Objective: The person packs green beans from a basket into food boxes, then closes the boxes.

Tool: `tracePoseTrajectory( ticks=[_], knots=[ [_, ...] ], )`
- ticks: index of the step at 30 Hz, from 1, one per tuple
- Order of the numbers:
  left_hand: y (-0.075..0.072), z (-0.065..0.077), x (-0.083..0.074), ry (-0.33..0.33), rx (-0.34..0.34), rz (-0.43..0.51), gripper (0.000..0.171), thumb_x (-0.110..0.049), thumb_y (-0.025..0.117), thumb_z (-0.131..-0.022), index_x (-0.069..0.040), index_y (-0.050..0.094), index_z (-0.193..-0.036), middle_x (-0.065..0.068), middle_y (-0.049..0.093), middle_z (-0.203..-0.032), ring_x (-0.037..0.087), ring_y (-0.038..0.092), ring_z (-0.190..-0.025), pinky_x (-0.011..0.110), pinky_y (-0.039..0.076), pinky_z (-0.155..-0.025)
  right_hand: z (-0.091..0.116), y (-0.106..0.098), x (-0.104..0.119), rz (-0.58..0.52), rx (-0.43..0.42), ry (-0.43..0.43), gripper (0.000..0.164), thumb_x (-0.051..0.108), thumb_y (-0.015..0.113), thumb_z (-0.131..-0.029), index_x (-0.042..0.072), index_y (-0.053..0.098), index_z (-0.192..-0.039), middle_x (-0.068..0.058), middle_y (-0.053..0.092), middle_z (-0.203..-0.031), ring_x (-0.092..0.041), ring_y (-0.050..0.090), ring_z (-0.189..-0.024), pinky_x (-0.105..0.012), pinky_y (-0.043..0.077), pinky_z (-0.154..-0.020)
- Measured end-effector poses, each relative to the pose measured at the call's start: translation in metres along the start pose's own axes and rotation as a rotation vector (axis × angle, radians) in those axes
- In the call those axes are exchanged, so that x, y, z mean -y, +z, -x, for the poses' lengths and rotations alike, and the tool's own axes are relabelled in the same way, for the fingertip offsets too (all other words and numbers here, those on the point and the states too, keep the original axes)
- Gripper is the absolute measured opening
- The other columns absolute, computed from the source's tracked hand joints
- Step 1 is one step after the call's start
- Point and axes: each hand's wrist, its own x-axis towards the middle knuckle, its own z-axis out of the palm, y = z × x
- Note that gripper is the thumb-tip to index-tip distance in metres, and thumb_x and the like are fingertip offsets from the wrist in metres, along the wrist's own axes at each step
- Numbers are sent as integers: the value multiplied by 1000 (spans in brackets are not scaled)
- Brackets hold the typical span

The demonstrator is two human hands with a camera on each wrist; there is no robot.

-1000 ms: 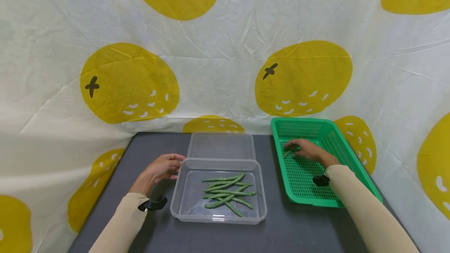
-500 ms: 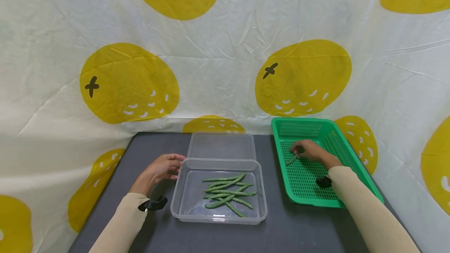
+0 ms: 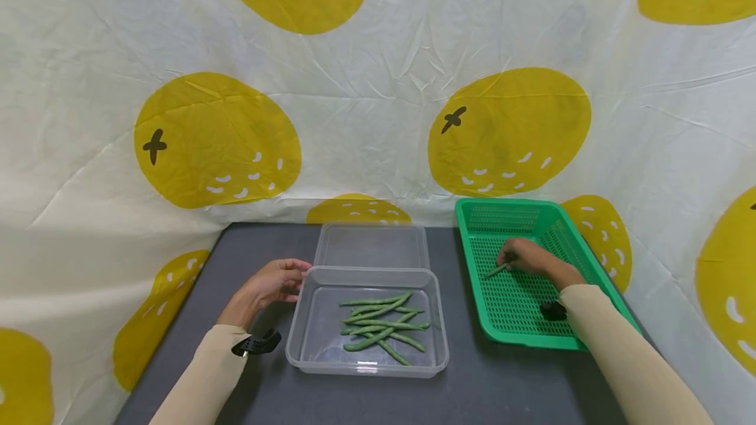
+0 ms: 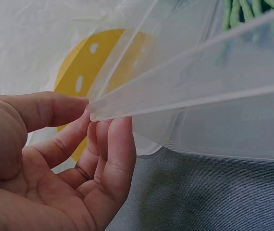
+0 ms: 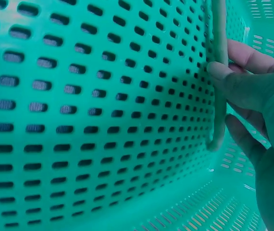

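Observation:
My left hand (image 3: 273,283) is at the far left corner of a clear plastic food container (image 3: 331,367). In the left wrist view the thumb lies on top of its rim and the fingers are beneath, pinching it. Several green beans (image 3: 384,326) lie crossed in a loose pile inside the container. Over to the right, my right hand (image 3: 527,257) reaches into a green plastic basket (image 3: 525,338). It pinches a single green bean (image 5: 220,108) between thumb and fingers, close over the slotted basket floor. One end of that bean sticks out toward the left in the head view.
Behind the container lies a clear lid (image 3: 372,244), flat on the dark table (image 3: 461,392). A white cloth (image 3: 378,130) printed with yellow fruit hangs along the back and sides. The basket's raised walls surround my right hand.
My right hand has moved right and slightly nearer inside the basket, with the green bean in its fingers. The left hand and the container have stayed in place.

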Motion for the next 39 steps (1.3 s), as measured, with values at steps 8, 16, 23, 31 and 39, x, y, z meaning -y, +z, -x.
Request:
tracePoseTrajectory(
  ticks=[8,16,23,31,39],
  knots=[
    [0,2,0,9,4,-4,41,-8,60,-97,6,55,-135,21,66,-113,23,63,-85,37,57,-71,9,-17,12,67,-51,5,19,-9,69,-89,6,75,-98,-8,67,-97,-28,63,-90,-45,55,-77],
    [-1,2,0,12,5,-11,41,-8,59,-97,7,55,-135,23,65,-114,23,63,-84,38,57,-70,18,-26,21,19,-97,9,20,-9,67,-91,2,70,-107,-11,69,-101,-27,66,-90,-42,56,-76],
    [0,3,1,11,1,-8,40,-7,59,-97,7,55,-134,23,65,-115,22,63,-84,38,57,-71,17,-34,34,2,-145,-34,22,-8,71,-89,6,71,-106,-5,70,-98,-20,66,-86,-38,56,-75],
    [-1,2,0,17,3,-9,40,-10,61,-97,6,56,-134,22,66,-113,25,64,-87,38,57,-71,13,-48,64,35,-184,-79,24,-5,71,-89,8,71,-110,-2,69,-101,-21,67,-91,-43,56,-79],
    [0,3,-1,18,7,-18,41,-11,62,-98,5,56,-135,20,67,-113,24,63,-87,38,57,-71,11,-55,83,76,-194,-81,26,0,75,-88,11,71,-111,1,68,-104,-19,66,-93,-42,56,-81]
  ],
)
